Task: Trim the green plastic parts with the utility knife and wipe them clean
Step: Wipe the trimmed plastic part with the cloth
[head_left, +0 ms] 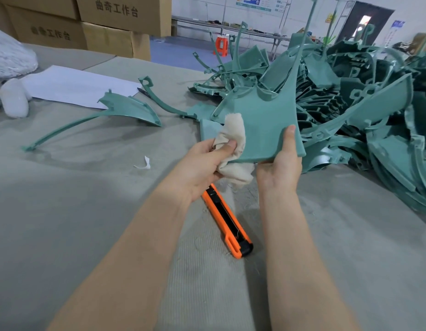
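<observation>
My right hand (280,167) holds a green plastic part (267,123) by its near edge, thumb on top, lifting it above the table. My left hand (205,163) grips a beige cloth (233,149) bunched against the part's left side. An orange and black utility knife (227,223) lies on the grey table under my left wrist, apart from both hands. A single green part (126,111) with a long thin arm lies on the table to the left. A large pile of green parts (362,103) fills the right side.
A white paper sheet (76,86) and a white plastic cup (15,99) lie at the far left. Cardboard boxes (107,25) stand behind the table. A small white scrap (145,163) lies near my left hand. An orange stool (222,46) stands on the floor beyond.
</observation>
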A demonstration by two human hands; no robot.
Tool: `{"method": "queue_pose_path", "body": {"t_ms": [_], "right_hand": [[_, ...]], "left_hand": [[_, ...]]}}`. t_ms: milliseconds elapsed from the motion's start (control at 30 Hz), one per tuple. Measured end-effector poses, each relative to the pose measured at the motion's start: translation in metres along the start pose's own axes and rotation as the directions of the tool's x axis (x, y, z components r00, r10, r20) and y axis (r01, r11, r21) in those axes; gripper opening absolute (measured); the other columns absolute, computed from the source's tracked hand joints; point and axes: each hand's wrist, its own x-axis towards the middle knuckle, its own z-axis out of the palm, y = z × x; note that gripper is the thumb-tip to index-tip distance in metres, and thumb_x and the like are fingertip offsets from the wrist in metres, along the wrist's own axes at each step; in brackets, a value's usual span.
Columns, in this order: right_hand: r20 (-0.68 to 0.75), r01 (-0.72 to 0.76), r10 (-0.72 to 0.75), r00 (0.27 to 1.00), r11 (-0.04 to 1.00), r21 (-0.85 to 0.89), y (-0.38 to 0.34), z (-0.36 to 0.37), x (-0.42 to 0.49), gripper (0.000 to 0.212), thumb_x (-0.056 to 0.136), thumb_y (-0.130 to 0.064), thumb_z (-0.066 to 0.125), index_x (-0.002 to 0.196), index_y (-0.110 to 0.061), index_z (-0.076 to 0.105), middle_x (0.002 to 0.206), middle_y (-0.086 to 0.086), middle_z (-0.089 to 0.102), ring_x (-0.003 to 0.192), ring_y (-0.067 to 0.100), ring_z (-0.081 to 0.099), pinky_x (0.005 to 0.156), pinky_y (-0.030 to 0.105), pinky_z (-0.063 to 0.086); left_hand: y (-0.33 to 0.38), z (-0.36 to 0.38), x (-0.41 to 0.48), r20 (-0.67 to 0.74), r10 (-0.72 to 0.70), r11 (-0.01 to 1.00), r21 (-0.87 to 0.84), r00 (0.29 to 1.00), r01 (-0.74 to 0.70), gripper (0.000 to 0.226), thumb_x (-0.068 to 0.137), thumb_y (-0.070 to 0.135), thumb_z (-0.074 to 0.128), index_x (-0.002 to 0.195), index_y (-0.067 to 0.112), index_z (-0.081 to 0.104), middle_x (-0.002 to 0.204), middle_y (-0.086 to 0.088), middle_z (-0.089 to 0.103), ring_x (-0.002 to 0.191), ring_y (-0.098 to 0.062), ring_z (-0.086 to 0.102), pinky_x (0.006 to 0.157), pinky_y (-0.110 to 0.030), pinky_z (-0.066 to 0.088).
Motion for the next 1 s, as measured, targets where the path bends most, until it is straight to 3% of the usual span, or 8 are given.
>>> {"method": "queue_pose_path", "body": {"t_ms": [100,267,367,500,667,767,833,1000], "right_hand": [[0.014,-0.008,0.008,1.0,1.0,0.007,0.001,0.001,0.0,0.006,0.096,-0.019,0.062,0.101,-0.016,0.065,0.085,-0.004,0.076,0.079,0.012,0.074,0.066,0.031,0.06],[-0.018,-0.073,0.073,0.997,0.997,-0.019,0.007,0.006,-0.005,0.018,0.094,-0.018,0.065,0.11,-0.011,0.065,0.102,0.004,0.075,0.09,0.017,0.073,0.076,0.035,0.061],[-0.05,-0.072,0.074,0.996,0.997,0.043,0.001,0.005,-0.005,0.018,0.092,-0.02,0.067,0.109,-0.012,0.064,0.104,0.004,0.075,0.093,0.02,0.073,0.081,0.04,0.06],[-0.073,-0.068,0.083,0.994,0.981,0.182,-0.008,0.003,-0.002,0.011,0.093,-0.019,0.066,0.101,-0.012,0.065,0.093,0.004,0.076,0.079,0.018,0.074,0.074,0.039,0.061],[-0.07,-0.052,0.061,0.996,0.99,0.128,-0.004,0.005,-0.004,0.021,0.093,-0.023,0.066,0.11,-0.012,0.064,0.1,0.004,0.075,0.089,0.019,0.073,0.081,0.041,0.06],[-0.067,-0.026,0.035,0.997,0.991,0.131,-0.005,0.005,-0.003,0.016,0.093,-0.022,0.066,0.106,-0.011,0.064,0.092,0.002,0.076,0.08,0.016,0.074,0.073,0.035,0.061],[-0.07,-0.021,0.03,0.997,0.992,0.124,-0.005,0.004,-0.003,0.01,0.093,-0.022,0.066,0.098,-0.014,0.063,0.087,0.0,0.075,0.079,0.015,0.074,0.079,0.037,0.061],[-0.056,0.013,-0.01,0.998,0.998,0.057,-0.004,0.005,-0.006,0.017,0.095,-0.024,0.064,0.108,-0.014,0.062,0.106,0.003,0.074,0.097,0.021,0.072,0.085,0.042,0.059]], "left_hand": [[-0.003,0.004,0.002,-0.108,0.097,0.984,0.159,0.99,-0.079,0.021,0.097,0.034,0.053,0.088,0.018,0.065,0.096,-0.006,0.067,0.093,-0.022,0.064,0.088,-0.033,0.048],[-0.004,0.004,0.004,-0.323,0.246,0.923,0.366,0.914,-0.119,0.049,0.094,0.056,0.043,0.061,0.021,0.044,0.039,0.017,0.037,0.036,-0.001,0.034,0.038,-0.013,0.029],[-0.002,0.0,0.008,-0.396,0.027,0.999,0.036,0.918,-0.014,0.052,0.095,0.058,0.043,0.075,0.014,0.061,0.05,0.009,0.057,0.05,-0.009,0.055,0.063,-0.028,0.054],[0.004,0.002,0.008,-0.329,-0.126,0.958,-0.286,0.936,0.029,0.046,0.101,0.038,0.042,0.124,0.002,0.056,0.091,0.001,0.071,0.086,-0.016,0.067,0.074,-0.03,0.049],[0.01,0.009,-0.005,0.006,-0.141,0.866,-0.484,0.99,0.127,0.025,0.095,0.01,0.035,0.098,0.009,0.06,0.084,-0.007,0.07,0.075,-0.018,0.068,0.067,-0.031,0.059],[0.013,0.009,-0.005,-0.051,-0.082,0.808,-0.588,0.995,0.036,0.031,0.09,-0.01,0.031,0.104,0.007,0.054,0.093,-0.015,0.065,0.077,-0.024,0.069,0.065,-0.036,0.061],[0.014,0.005,-0.004,-0.114,-0.064,0.769,-0.639,0.991,-0.024,0.021,0.093,-0.005,0.034,0.098,0.003,0.054,0.089,-0.014,0.062,0.065,-0.02,0.068,0.061,-0.03,0.058],[0.014,-0.003,-0.003,-0.06,-0.05,0.756,-0.655,0.997,-0.002,0.037,0.101,0.035,0.036,0.108,0.009,0.061,0.103,-0.013,0.07,0.103,-0.03,0.062,0.08,-0.046,0.055]]}}
